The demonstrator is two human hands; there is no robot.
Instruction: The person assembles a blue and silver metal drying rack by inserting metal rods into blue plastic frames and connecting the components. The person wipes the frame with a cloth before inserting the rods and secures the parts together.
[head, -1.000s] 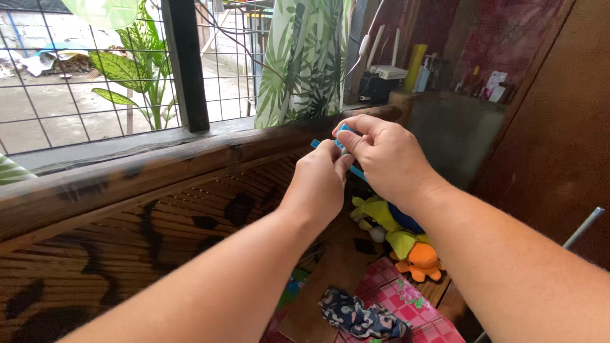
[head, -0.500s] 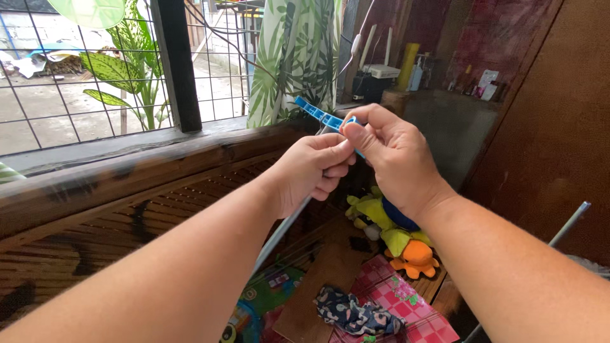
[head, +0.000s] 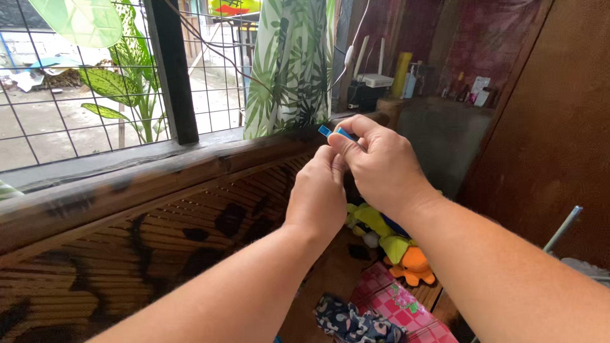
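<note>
both hands, left (head: 319, 190) and right (head: 380, 166), now pinch the small blue plastic strip (head: 335, 133) closer in, its length hidden.

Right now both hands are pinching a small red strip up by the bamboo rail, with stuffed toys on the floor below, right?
Not quite: the head view shows the strip is blue, not red. Both the left hand and right hand pinch it by the bamboo rail, above stuffed toys.

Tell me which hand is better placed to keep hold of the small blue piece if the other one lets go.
Likely the right hand: its thumb and forefinger pinch the small blue piece, whose tip sticks out above them. The left hand sits just below with its fingertips bunched against the right grip, and any hold it has on the piece is hidden.
</note>
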